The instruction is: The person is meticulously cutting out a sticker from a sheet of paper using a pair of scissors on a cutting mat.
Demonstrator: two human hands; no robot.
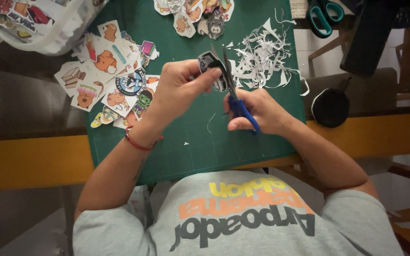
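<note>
Overhead view of a cutting station. The left hand [179, 90] pinches a small black-and-white sticker cutout [213, 68] between thumb and fingertips, holding it above the green cutting mat [186, 151] near the mat's centre. The right hand [257, 111] is closed through the blue handles of a pair of scissors [238, 102], whose blades run up against the right edge of the cutout; whether the blades are parted or shut cannot be told, since they appear as one thin dark line. A red cord bracelet [138, 142] circles the left wrist. To the left on the mat lies a pile of cut cartoon stickers [112, 78], and a smaller group [195, 16] sits at the far edge. White paper trimmings [264, 57] are heaped just beyond the right hand. A clear plastic tub [34, 23] of stickers stands at far left; teal-handled scissors [323, 16] lie at far right, off the mat.
</note>
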